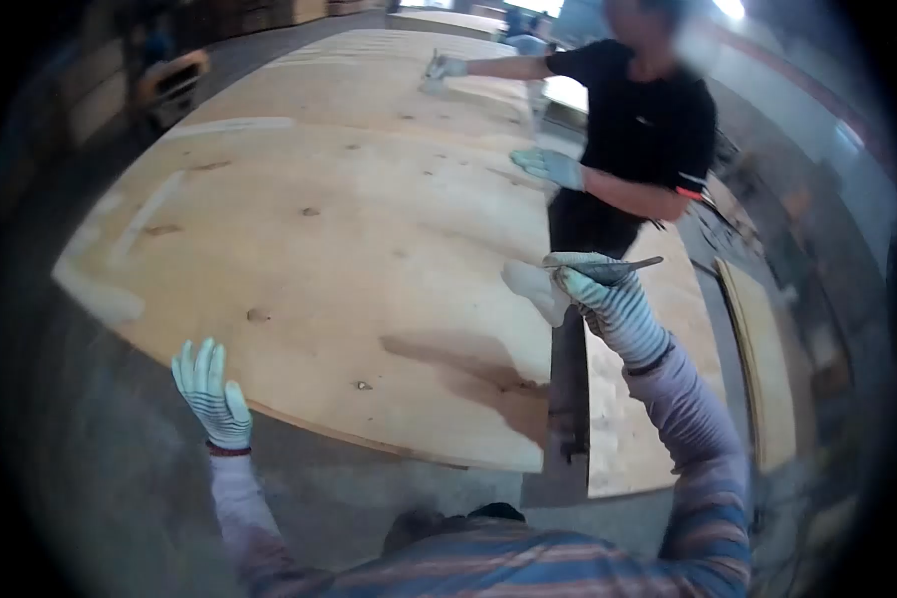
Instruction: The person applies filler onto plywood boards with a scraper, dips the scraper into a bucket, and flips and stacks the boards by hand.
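A large plywood sheet (pixel 369 269) with dark knots and whitish smeared patches of filler (pixel 105 299) spreads out in front of me. My left hand (pixel 212 391), in a striped glove, lies at its near left edge with fingers stretched out. Above the sheet's right edge, my gloved right hand (pixel 613 304) is closed around a putty knife (pixel 628 267), its dark handle pointing right. A pale, flat shape (pixel 533 291), perhaps the blade or filler on it, shows left of the fingers. A shadow falls on the wood below this hand.
Across the sheet's right side stands a co-worker (pixel 648 120) in a black shirt, one gloved hand (pixel 548 167) on the wood and the other farther back holding a small tool. More boards (pixel 638 429) lie lower at right. Yellow equipment (pixel 174 80) stands at back left.
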Demonstrator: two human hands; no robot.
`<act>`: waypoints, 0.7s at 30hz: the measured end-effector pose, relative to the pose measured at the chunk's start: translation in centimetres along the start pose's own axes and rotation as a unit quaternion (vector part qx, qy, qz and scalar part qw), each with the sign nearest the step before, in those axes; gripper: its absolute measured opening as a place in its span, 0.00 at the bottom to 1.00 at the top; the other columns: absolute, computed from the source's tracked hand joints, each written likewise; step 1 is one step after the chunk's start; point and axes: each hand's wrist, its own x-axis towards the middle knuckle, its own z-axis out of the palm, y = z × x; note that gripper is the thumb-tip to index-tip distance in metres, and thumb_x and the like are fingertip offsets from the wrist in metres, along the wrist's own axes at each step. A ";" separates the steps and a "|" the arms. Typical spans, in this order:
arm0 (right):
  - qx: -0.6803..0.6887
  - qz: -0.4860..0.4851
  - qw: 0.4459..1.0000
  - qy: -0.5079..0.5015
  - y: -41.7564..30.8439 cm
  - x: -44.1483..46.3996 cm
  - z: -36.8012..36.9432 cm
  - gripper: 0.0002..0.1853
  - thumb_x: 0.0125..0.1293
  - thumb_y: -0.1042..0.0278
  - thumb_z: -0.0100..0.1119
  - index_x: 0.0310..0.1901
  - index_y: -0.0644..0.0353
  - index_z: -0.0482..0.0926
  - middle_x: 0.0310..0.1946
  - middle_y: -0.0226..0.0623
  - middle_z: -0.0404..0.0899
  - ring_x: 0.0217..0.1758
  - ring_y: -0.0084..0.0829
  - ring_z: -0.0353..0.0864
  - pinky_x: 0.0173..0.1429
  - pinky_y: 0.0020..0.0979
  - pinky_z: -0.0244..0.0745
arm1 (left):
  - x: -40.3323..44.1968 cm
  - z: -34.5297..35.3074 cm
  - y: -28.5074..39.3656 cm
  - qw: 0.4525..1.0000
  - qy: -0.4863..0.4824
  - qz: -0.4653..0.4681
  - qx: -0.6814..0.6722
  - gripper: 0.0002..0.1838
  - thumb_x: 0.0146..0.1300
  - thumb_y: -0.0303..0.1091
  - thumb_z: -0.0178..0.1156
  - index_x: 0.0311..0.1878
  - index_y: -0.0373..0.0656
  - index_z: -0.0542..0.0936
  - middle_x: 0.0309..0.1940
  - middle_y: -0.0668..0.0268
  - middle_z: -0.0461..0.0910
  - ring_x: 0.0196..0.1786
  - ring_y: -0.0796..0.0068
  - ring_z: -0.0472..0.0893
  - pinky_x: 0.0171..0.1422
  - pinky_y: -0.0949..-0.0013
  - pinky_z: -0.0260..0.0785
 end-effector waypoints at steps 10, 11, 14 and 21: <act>0.089 -0.040 0.976 -0.196 6.3 10.7 -3.4 0.14 0.68 0.67 0.61 0.50 0.67 0.82 0.29 0.31 0.82 0.27 0.22 0.78 0.35 0.26 0.73 | 0.9 -7.9 36.8 0.970 -0.081 -0.157 -0.167 0.20 0.67 0.43 0.50 0.54 0.40 0.76 0.57 0.55 0.74 0.63 0.48 0.70 0.70 0.39 0.55; 0.085 -0.039 0.973 -0.211 6.5 11.8 -3.1 0.14 0.67 0.67 0.61 0.49 0.67 0.82 0.28 0.31 0.82 0.27 0.22 0.77 0.34 0.26 0.73 | 1.8 -7.3 38.2 0.967 -0.112 -0.144 -0.177 0.20 0.65 0.44 0.52 0.54 0.41 0.76 0.56 0.56 0.75 0.62 0.49 0.70 0.70 0.39 0.54; 0.095 -0.072 0.960 -0.253 6.6 15.1 -2.3 0.13 0.67 0.67 0.61 0.47 0.67 0.83 0.26 0.31 0.81 0.26 0.22 0.77 0.33 0.26 0.72 | 4.7 -5.6 40.7 0.945 -0.215 -0.149 -0.197 0.21 0.52 0.42 0.62 0.49 0.45 0.77 0.50 0.63 0.76 0.57 0.55 0.72 0.70 0.40 0.50; 0.124 0.012 0.967 -0.223 7.8 26.4 1.7 0.10 0.64 0.67 0.64 0.44 0.62 0.82 0.29 0.34 0.83 0.28 0.25 0.79 0.34 0.29 0.75 | 4.7 -3.7 42.7 0.958 -0.174 -0.213 -0.080 0.13 0.53 0.39 0.62 0.42 0.47 0.78 0.45 0.67 0.79 0.52 0.63 0.76 0.69 0.41 0.52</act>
